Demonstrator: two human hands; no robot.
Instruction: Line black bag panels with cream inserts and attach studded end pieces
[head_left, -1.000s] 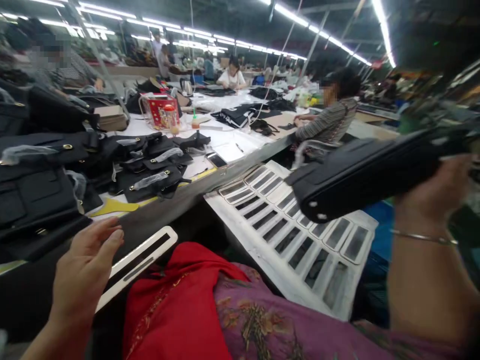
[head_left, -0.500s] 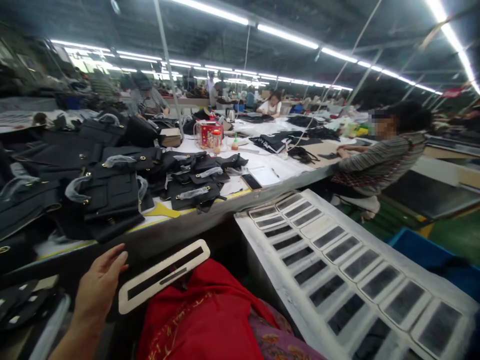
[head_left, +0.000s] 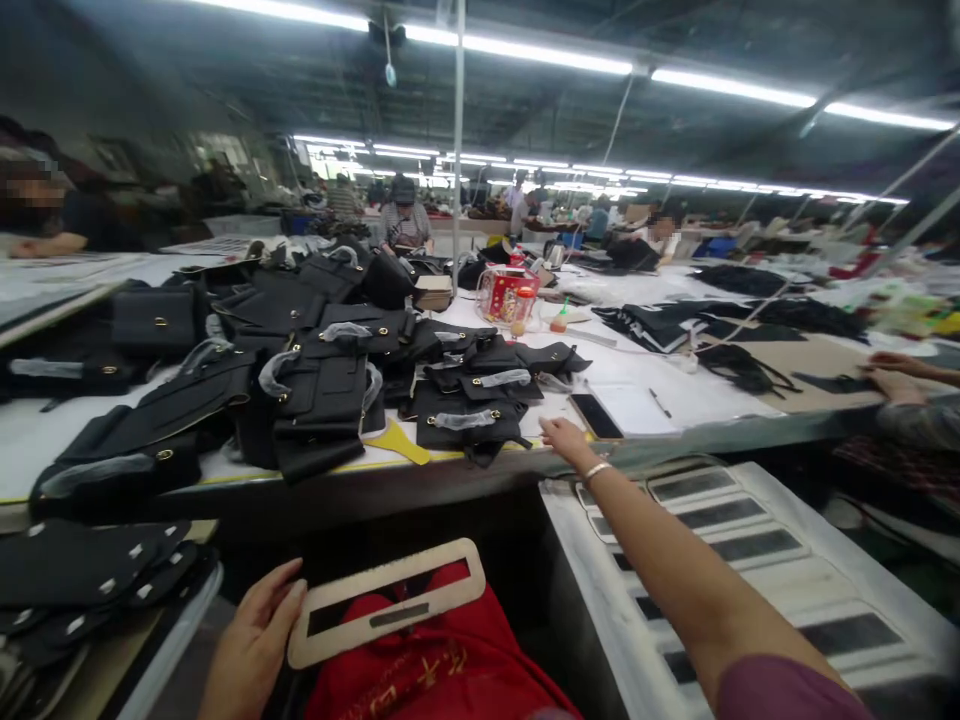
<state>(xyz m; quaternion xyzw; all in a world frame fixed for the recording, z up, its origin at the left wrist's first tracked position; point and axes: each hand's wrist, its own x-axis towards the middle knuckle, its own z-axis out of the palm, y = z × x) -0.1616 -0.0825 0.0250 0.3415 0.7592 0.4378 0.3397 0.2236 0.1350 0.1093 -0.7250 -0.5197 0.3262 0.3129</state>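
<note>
A pale, rounded frame-shaped piece (head_left: 465, 556) with a long slot and a dark strip across its lower side lies on my lap, over red cloth (head_left: 420, 680). My left hand (head_left: 259, 630) is at its left end, thumb and forefinger stretched loosely beside the rim; whether they touch it is hard to see. My right hand (head_left: 568, 442), with a bangle at the wrist, reaches to the table's front edge between a black bag piece (head_left: 469, 415) and a phone (head_left: 596, 415). Its fingers are drawn together; anything between them is too small to make out.
Black bags (head_left: 315, 390) with wrapped handles cover the table's left half. A yellow tool (head_left: 397, 440) lies at the edge. Rows of dark strips rest on a pale board (head_left: 847, 560) at right. Black pieces (head_left: 90, 570) are stacked at lower left. A co-worker's hands (head_left: 900, 375) work at right.
The view has swung left. My right arm has come into view, stretched forward over the board to the table edge. My left hand has moved closer to the pale frame piece's end.
</note>
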